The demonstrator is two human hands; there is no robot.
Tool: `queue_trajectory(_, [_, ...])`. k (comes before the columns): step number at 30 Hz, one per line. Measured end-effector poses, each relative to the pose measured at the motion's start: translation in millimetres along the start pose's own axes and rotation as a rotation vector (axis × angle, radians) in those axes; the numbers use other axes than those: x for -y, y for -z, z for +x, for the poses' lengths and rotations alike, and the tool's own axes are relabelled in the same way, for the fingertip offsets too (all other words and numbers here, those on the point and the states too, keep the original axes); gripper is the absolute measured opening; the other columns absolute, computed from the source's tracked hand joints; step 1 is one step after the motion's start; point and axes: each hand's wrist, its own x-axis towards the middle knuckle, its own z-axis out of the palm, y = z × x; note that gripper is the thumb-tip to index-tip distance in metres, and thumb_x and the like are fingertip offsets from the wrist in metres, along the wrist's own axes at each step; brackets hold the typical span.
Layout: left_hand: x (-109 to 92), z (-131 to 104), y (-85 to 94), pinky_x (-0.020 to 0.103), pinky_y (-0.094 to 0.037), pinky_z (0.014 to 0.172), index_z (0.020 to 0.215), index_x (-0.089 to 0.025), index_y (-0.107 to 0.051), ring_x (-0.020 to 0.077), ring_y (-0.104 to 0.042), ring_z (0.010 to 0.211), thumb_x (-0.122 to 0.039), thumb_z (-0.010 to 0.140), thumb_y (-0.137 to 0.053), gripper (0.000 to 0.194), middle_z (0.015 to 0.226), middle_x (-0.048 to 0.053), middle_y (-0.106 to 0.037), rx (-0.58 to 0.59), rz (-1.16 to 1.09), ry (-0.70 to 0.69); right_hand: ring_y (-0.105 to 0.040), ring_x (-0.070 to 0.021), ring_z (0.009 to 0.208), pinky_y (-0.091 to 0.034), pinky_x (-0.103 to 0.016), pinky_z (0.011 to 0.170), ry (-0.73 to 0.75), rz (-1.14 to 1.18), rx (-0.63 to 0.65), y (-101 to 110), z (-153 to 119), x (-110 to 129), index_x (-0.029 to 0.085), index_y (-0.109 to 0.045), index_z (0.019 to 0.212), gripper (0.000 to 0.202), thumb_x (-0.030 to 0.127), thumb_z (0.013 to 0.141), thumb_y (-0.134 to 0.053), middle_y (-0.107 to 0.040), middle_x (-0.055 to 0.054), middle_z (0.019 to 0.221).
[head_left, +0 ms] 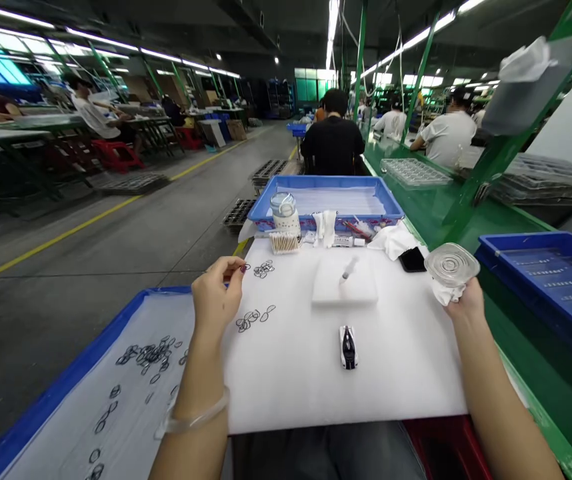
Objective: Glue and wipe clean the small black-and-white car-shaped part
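The left hand point(215, 293) pinches one tiny black ring point(243, 268) between thumb and finger, just above the white desk point(291, 373). The ring looks very light, thin and bendy, so a soft pinch on its rim seems best. The right hand point(461, 301) has its grip closed on a clear round lens point(452, 264) with a white cloth point(445, 292). The lens looks smooth, hard and easy to scratch.

My bench is covered by a white foam sheet point(391, 373); on it I see black rings point(253, 319), a foam block point(345, 288), cotton swabs point(284, 243), a phone point(412, 259).
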Motion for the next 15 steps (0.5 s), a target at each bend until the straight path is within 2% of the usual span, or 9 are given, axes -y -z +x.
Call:
queue_trajectory(3, [-13.0,-3.3,1.9,0.033,-0.053,0.076,0.094,-0.018,-0.065,0.0208,-0.067,0.079,-0.028,0.089,-0.045,0.023,0.095,0.008,-0.071,-0.09,-0.016,-0.108,-0.067,-0.0167,0.062,-0.059,-0.03,0.055,-0.058,-0.009,0.031,2.4,2.7,-0.7,0.016,-0.065,0.092,0.025,0.016,0.085,-0.041,-0.066,-0.003,0.07])
queue_trajectory(5, [-23.2,-13.7,0.0,0.032,-0.053,0.076,0.1,-0.018,-0.066,0.0197,-0.068,0.078,-0.026,0.091,-0.045,0.024,0.094,0.007,-0.072,-0.075,-0.018,-0.197,-0.066,-0.0145,0.063,-0.06,-0.03,0.06,-0.077,-0.018,0.055,4.5,3.6,-0.8,0.014,-0.065,0.1,0.024,0.021,0.094,-0.043,-0.067,-0.003,0.074])
queue_trajectory(7, [-32.9,-32.3,-5.2,0.029,-0.055,0.074,0.107,-0.018,-0.065,0.0176,-0.069,0.074,-0.022,0.093,-0.047,0.024,0.089,0.005,-0.073,0.013,-0.011,-0.315,-0.065,-0.0119,0.065,-0.059,-0.028,0.063,-0.085,-0.022,0.082,7.0,4.8,-1.8,0.012,-0.064,0.106,0.025,0.031,0.099,-0.048,-0.068,-0.003,0.08])
queue_trajectory(11, [-43.1,-82.4,-15.1,0.025,-0.054,0.064,0.089,-0.02,-0.069,0.0167,-0.071,0.07,-0.01,0.09,-0.045,0.026,0.084,0.002,-0.075,0.275,0.07,-0.587,-0.065,-0.0117,0.071,-0.057,-0.028,0.066,-0.086,0.001,0.111,12.3,8.8,-10.0,0.012,-0.064,0.108,0.03,0.039,0.1,-0.053,-0.068,-0.004,0.088])
queue_trajectory(15, [-39.8,-114.4,-13.8,0.029,-0.055,0.059,0.091,-0.017,-0.07,0.0225,-0.072,0.073,0.002,0.084,-0.038,0.038,0.086,0.007,-0.076,0.372,0.185,-0.748,-0.066,-0.013,0.076,-0.057,-0.03,0.069,-0.046,0.023,0.097,15.0,14.0,-21.6,0.011,-0.064,0.104,0.032,0.042,0.099,-0.054,-0.067,-0.004,0.088])
